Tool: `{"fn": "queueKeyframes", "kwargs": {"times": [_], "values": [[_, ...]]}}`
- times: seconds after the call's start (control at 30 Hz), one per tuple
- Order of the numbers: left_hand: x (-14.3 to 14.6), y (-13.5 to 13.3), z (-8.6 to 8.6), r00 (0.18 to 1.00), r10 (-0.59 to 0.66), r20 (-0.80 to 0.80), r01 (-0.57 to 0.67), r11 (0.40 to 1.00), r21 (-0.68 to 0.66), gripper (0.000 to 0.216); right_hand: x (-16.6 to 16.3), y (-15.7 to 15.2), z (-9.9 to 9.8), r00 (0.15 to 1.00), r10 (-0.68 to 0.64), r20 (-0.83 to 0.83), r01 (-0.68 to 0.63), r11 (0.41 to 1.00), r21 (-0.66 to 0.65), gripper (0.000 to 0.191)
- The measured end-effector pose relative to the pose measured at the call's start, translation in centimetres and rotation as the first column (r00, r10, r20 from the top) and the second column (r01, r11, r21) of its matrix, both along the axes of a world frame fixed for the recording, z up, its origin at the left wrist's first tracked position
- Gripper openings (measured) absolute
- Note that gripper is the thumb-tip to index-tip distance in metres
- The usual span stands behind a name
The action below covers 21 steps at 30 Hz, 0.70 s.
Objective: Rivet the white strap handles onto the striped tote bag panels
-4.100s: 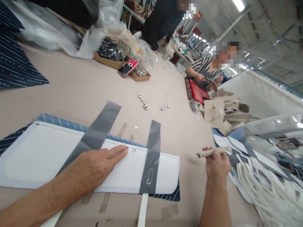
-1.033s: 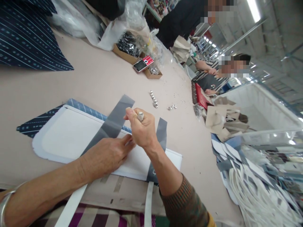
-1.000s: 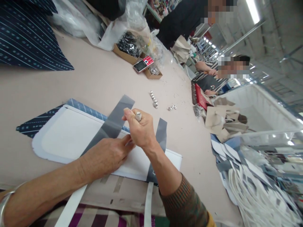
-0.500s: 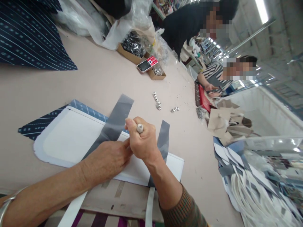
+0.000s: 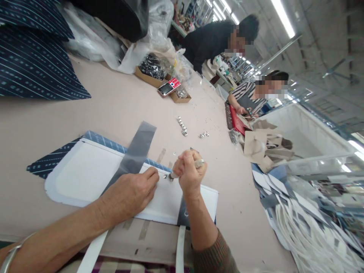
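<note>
White, smooth board [image 5: 85, 178] lies near the table's [image 5: 113, 102] front edge; my left hand [image 5: 133, 191] presses it flat, my right hand [image 5: 189, 172] clenches a slim metal punch [image 5: 184, 169] beside.

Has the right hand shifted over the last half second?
Yes. The right hand with its punch tool moved right, off the gray strap, toward the white panel's corner.

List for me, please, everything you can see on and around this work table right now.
white panel: one, white, under both hands
grey straps: two, grey, across panel
striped fabric: navy, far left
phone: one, red and black, on cardboard trays
metal fittings: several, silver, mid-table
co-workers: two, far end
cut pieces: pile, white and grey, right
left hand: flat on panel
right hand: gripping punch tool
</note>
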State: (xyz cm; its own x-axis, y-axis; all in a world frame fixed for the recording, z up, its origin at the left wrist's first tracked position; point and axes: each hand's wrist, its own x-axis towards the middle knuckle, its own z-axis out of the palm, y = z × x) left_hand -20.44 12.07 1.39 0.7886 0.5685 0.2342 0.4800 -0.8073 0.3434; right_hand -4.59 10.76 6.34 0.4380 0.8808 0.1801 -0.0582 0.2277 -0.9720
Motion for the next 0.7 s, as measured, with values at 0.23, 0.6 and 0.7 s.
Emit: {"fn": "queueKeyframes", "kwargs": {"times": [0.23, 0.6, 0.7], "values": [[-0.1, -0.1, -0.7, 1.000, 0.008, -0.006, -0.008, 0.999, 0.033, 0.014, -0.2, 0.2, -1.1, 0.992, -0.043, -0.122, 0.049, 0.998, 0.042, 0.043], [-0.2, 0.1, -1.6, 1.000, 0.012, 0.012, -0.013, 0.997, 0.078, 0.026, 3.3, -6.1, 1.2, 0.232, 0.575, 0.785, 0.160, 0.773, -0.614, 0.020], [-0.4, 0.3, -1.8, 0.995, 0.017, 0.098, -0.014, 0.999, -0.029, 0.030, 2.5, -6.3, 0.0, 0.021, 0.651, 0.759, 0.239, 0.734, -0.636, 0.025]]}}
